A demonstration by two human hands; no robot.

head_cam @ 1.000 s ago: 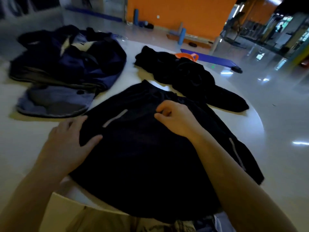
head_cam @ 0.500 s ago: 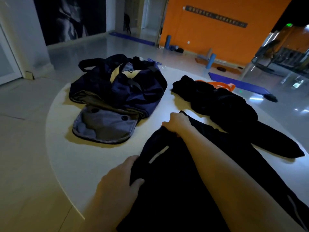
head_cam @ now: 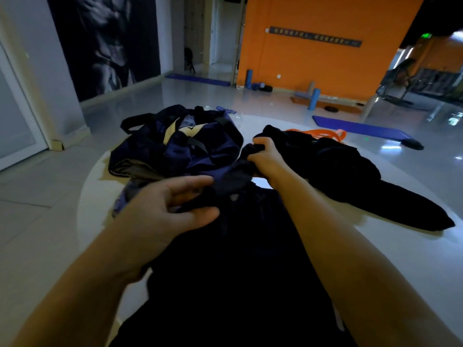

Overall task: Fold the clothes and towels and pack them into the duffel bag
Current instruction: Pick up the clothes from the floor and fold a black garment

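Note:
A black garment [head_cam: 240,266] stretches from my lap across the round white table [head_cam: 95,196], its far edge lifted toward the navy duffel bag [head_cam: 180,146] at the back left. My right hand [head_cam: 265,159] grips that far edge in a fist beside the bag. My left hand [head_cam: 170,211] pinches the garment's left edge between thumb and fingers, just in front of the bag's grey flap. A second black garment [head_cam: 350,176] lies crumpled at the back right of the table.
An orange band [head_cam: 323,134] lies behind the second garment. Beyond the table are a blue mat [head_cam: 358,127], foam rollers by the orange wall, and glossy floor. A white door frame stands at the left.
Both hands have lifted the garment's far edge and carried it forward toward the duffel bag. The right hand moved farther up. My view has tilted upward.

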